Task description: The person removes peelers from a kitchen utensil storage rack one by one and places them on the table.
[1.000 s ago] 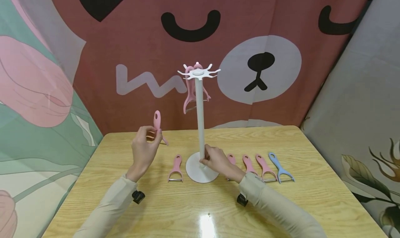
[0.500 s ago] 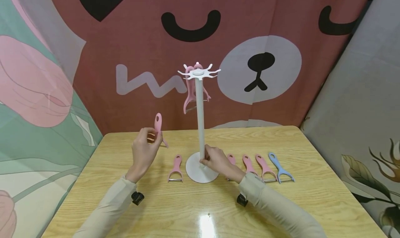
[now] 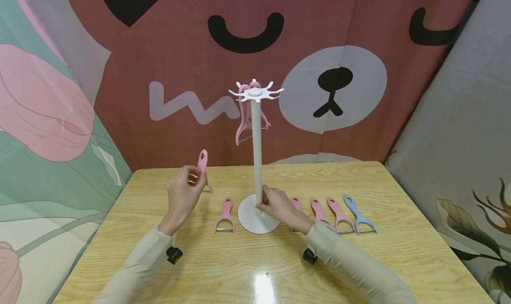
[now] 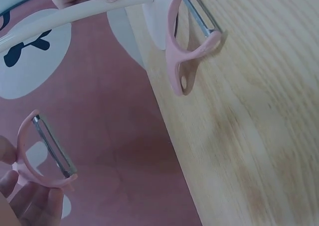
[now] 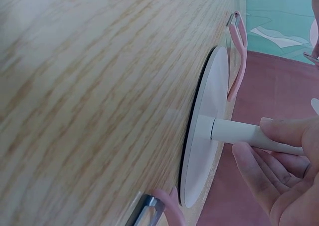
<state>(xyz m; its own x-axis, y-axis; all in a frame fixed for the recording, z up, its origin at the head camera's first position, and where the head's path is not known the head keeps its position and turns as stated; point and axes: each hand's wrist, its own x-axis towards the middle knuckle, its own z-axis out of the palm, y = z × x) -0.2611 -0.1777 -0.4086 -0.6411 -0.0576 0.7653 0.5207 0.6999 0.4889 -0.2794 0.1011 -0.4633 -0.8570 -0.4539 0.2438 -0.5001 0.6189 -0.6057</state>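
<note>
My left hand (image 3: 184, 195) pinches a pink peeler (image 3: 202, 160) upright above the table, its holed handle end up. In the left wrist view the blade end of that pink peeler (image 4: 30, 175) shows beside the fingers. With my right hand (image 3: 279, 204) I grip the lower pole of a white stand (image 3: 257, 144), just over its round base (image 3: 249, 224). At the top, a ring of white hooks (image 3: 255, 92) carries two pink peelers (image 3: 242, 118), which hang on the far left side, partly behind the pole.
One pink peeler (image 3: 226, 215) lies left of the base. To the right lie several pink peelers (image 3: 339, 213), partly covered by my right forearm, and a blue peeler (image 3: 358, 214). A printed cloth (image 3: 199, 131) hangs behind the wooden table (image 3: 223, 268).
My left hand has lowered the pink peeler slightly, its handle end tipping a little to the right. The right hand stays on the pole.
</note>
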